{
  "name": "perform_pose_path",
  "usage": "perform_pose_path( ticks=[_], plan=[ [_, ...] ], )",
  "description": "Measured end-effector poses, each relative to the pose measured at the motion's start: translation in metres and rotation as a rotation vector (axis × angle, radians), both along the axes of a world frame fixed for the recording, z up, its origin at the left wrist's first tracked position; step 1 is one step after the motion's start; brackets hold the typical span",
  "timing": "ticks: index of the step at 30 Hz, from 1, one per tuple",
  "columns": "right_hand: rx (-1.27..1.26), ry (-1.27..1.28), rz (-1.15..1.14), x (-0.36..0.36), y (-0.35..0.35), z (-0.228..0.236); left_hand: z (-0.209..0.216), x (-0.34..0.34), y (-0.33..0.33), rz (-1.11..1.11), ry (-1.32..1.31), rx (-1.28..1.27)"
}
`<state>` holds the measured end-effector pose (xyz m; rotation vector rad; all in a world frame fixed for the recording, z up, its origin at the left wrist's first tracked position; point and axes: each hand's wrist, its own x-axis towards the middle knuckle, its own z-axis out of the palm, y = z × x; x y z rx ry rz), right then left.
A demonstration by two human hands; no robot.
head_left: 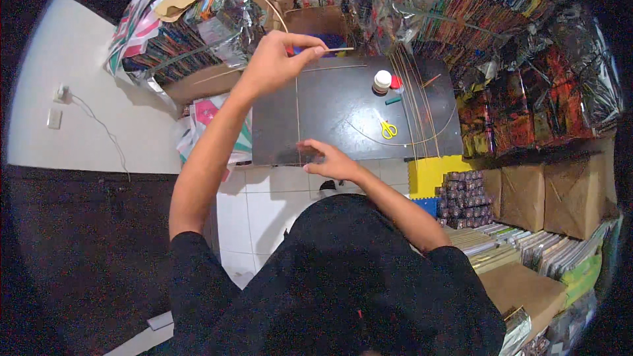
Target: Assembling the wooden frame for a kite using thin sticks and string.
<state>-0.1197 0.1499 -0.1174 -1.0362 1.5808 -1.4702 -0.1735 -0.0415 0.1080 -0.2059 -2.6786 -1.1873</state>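
Observation:
My left hand [273, 59] is raised over the far left part of the dark table [330, 102]. Its thumb and index finger pinch a thin tan strip [341, 49], one end of which sticks out to the right. A curved length of similar strip rises behind this hand; whether it is the same piece I cannot tell. Close to the table's near edge, my right hand [335, 162] holds its thumb and fingers apart, the fingertips slightly blurred. A thin, straight, pale line [298, 109] runs across the table towards those fingertips, and contact with it is unclear.
On the table's right half are yellow scissors [389, 130], a white-capped jar [382, 81], a red item [395, 82], a small green piece [393, 101] and several long thin strips [412, 92]. Packed stacks [488, 6] crowd the back and right. Brown boxes [573, 194] stand at right.

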Motion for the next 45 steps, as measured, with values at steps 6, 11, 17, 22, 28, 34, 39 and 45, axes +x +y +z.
perform_pose_path(
  ticks=[6,11,17,22,28,34,39,45],
  plan=[
    [-0.096,-0.216,0.082,0.005,-0.005,0.008,0.002,0.0,-0.01,0.031,-0.066,0.056],
    [-0.001,-0.316,0.129,0.006,-0.003,0.021,0.002,0.006,-0.016,0.103,-0.062,0.067],
    [0.101,-0.278,0.07,0.006,0.013,0.057,-0.006,0.016,-0.022,0.086,-0.04,0.011],
    [0.074,-0.007,0.021,0.003,0.022,0.054,-0.026,0.027,-0.023,0.052,-0.09,-0.04],
    [0.162,0.245,-0.03,0.002,0.034,0.096,-0.05,0.047,-0.004,0.067,-0.148,-0.111],
    [0.096,0.476,-0.092,-0.005,0.045,0.1,-0.051,0.062,0.013,0.031,-0.16,-0.084],
    [0.134,0.443,-0.152,-0.011,0.053,0.112,-0.055,0.07,0.02,0.032,-0.177,-0.094],
    [0.095,0.274,-0.381,-0.011,0.055,0.109,-0.064,0.071,0.027,0.03,-0.15,-0.084]
  ],
)
